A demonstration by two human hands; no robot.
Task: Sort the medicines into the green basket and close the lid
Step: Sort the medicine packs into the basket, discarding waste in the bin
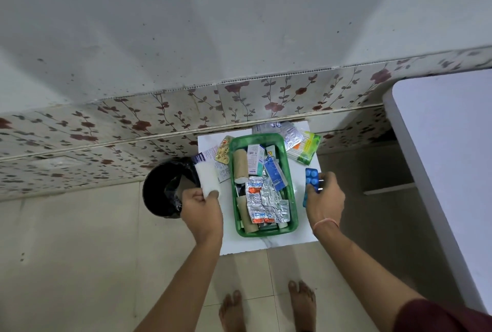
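The left hand pinched a soft white roll; the right hand gripped a glossy blue pill strip. Between them sat the green basket, a rectangular plastic tub heaped with crinkled foil strips and small boxes.

I count one green basket on the bench and one black bin beside it. I hold one white roll and one blue blister strip. Two cardboard tubes and two boxes lie in the basket; the foil strips overlap too much to count.

A home: floral wall tiles, tiled floor, bare feet
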